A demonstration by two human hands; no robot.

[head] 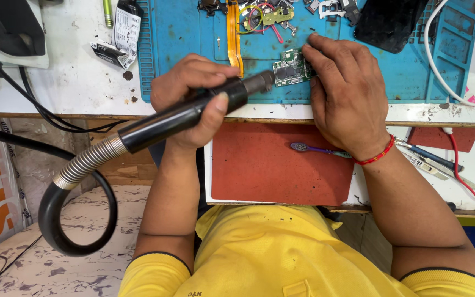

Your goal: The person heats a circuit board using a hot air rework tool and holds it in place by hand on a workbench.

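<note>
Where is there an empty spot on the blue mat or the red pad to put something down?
Most of the red pad left of the toothbrush is bare. So is the blue mat left of the orange ribbon cable. The mat's top edge is crowded with small parts.
</note>
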